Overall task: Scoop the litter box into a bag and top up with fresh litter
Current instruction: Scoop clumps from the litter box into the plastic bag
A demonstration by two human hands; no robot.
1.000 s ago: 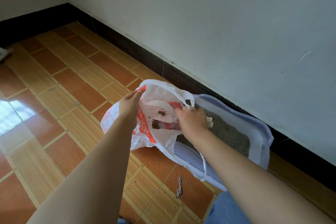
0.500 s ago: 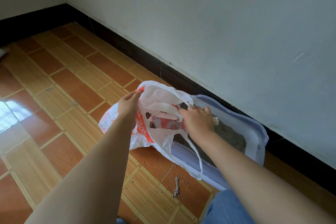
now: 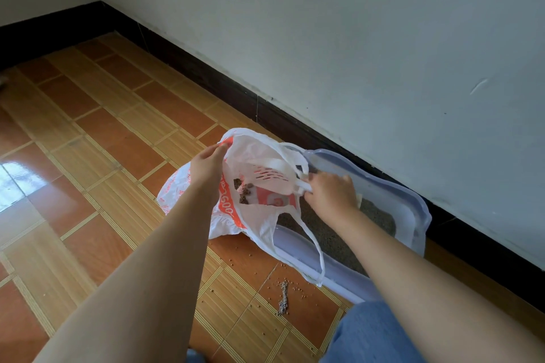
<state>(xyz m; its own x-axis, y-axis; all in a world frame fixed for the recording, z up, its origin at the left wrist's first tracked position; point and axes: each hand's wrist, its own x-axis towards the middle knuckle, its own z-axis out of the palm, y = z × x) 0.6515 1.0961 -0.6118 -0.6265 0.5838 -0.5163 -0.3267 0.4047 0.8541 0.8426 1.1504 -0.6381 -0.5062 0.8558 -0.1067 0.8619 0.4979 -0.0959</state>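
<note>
A white plastic bag (image 3: 250, 153) with orange print stands open on the floor against the left end of a pale blue litter box (image 3: 413, 197). My left hand (image 3: 208, 168) pinches the bag's near rim and holds it open. A white slotted scoop (image 3: 271, 178) reaches inside the bag, gripped at its handle by my right hand (image 3: 331, 194). Brown clumps (image 3: 243, 193) lie in the bag under the scoop. Grey litter (image 3: 380, 218) fills the box behind my right hand.
Spilled litter grains (image 3: 283, 298) lie on the tiled floor (image 3: 97, 174) in front of the box. A white wall (image 3: 354, 38) with a dark skirting board runs right behind the box. My blue-clad knee (image 3: 362, 333) is at the bottom edge.
My right hand has drawn slightly back toward the box, and the scoop's slotted blade now shows flat inside the bag. Brown clumps lie below it. My left hand still holds the rim.
</note>
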